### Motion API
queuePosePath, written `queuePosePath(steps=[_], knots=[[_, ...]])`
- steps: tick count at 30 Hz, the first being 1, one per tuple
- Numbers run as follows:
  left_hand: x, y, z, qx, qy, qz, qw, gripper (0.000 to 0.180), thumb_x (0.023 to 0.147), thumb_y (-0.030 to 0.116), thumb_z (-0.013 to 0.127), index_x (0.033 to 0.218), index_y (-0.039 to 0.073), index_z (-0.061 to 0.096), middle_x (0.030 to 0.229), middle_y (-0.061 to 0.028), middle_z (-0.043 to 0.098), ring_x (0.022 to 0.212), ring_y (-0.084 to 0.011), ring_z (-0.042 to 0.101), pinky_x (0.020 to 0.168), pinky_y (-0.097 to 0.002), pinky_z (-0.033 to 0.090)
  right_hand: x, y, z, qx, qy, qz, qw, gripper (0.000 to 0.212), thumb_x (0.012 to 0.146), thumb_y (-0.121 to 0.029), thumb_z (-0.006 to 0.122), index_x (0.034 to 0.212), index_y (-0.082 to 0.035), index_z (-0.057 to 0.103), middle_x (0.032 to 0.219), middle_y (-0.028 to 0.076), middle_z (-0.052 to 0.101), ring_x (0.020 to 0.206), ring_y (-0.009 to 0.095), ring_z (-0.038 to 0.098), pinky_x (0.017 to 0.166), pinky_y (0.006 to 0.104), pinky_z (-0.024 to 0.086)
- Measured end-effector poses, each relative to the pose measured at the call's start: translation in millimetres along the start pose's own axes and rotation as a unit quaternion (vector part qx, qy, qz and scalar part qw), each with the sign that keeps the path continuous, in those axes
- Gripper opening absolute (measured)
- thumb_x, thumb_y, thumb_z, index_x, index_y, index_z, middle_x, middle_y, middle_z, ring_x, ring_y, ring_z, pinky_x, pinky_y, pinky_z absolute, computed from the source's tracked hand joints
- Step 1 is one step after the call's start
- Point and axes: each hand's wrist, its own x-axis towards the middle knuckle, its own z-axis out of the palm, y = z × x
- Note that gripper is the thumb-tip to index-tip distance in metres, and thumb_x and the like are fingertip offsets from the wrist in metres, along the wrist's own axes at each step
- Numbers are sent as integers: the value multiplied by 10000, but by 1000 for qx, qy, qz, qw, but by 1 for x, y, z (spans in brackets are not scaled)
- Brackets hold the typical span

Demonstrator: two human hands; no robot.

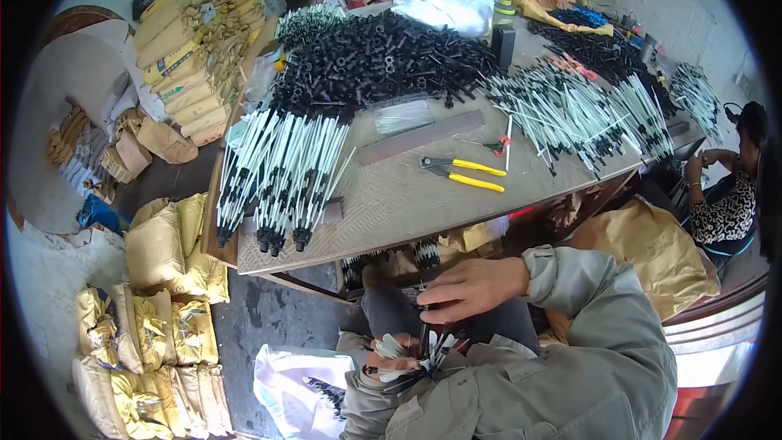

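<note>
At the lap, near the table (391,204), the left hand (383,363) is closed round a bunch of rods (437,352), white and black, their ends splayed. The right hand (472,289) is just beyond them, fingers bent and partly spread; whether it pinches anything I cannot tell. Because the rods fan unevenly, a loosened left grip could let some slip to the floor (273,310) or towards the white bag (285,383) at left. The stacks (281,171) near the table's left corner could slide off if bumped.
</note>
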Motion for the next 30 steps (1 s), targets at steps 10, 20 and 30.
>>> queuePosePath(steps=[10,20,30], knots=[[31,24,58,254,84,5,964,402,672,20,708,1047,-35,575,911,-99,614,792,-159,595,686,-290,485,-10,-29,45,482,-2,128,867,466,851,-52,517,1301,-97,403,1230,129,503,1077,292,515,858,358,443],[21,3,56,267,197,-30,943,213,630,-22,688,835,-17,629,834,-122,601,780,-217,576,668,-299,445,-37,-63,70,755,178,237,585,834,783,-396,649,1365,3,204,1361,197,349,1263,289,350,1029,406,282],[17,17,78,379,165,62,908,265,664,-26,685,919,-11,614,851,-118,605,767,-213,583,694,-306,457,-35,-71,92,655,193,332,651,722,736,-111,695,1328,-40,288,1314,151,390,1151,228,460,913,333,407]])
